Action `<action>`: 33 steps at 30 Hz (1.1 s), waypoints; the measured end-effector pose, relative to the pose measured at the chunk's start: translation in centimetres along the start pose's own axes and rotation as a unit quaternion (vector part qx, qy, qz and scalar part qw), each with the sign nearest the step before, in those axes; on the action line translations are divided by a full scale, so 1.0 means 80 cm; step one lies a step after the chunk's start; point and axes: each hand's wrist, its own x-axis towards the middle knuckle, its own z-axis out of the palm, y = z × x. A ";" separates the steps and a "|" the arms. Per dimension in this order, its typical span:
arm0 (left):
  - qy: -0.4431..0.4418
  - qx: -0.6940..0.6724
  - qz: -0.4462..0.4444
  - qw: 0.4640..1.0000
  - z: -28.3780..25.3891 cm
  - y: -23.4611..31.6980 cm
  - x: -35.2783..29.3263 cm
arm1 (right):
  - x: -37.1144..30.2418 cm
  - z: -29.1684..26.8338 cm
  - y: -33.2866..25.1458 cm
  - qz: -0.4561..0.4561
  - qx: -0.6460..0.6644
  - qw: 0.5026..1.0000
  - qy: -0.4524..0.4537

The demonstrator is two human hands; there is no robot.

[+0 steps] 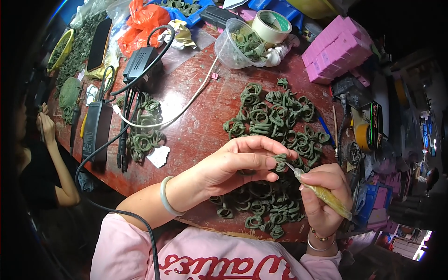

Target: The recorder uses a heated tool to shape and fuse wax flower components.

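Note:
Between the thumb and fingers of my left hand (242,161) is a small dark green ring (280,163) with a ridged front. My right hand (325,190) grips a slim tool with a thin pale tip and a yellowish handle wrapped in clear film (332,200). The tip points at the ring and appears to meet its right side. Beneath and beyond both hands lies a loose heap of similar green rings (275,114), and more rings (275,205) lie nearer my body. My left hand hides part of the heap.
A clear tub (240,44), a tape roll (272,27) and pink foam blocks (338,49) stand at the back. Left are black power adapters (97,126), cables and more rings (144,140). A black cable crosses my left arm. A co-worker's hand (45,126) is far left.

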 end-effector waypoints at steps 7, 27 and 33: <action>-0.005 0.004 -0.014 1.000 0.003 0.004 -0.001 | 0.007 0.000 0.000 -0.028 0.013 0.999 -0.015; 0.017 0.083 0.001 0.996 0.008 0.007 0.000 | -0.009 -0.012 -0.001 0.236 0.229 0.939 0.102; 0.012 0.063 0.004 0.998 0.009 0.007 0.002 | -0.017 -0.004 0.000 0.168 0.150 0.969 0.100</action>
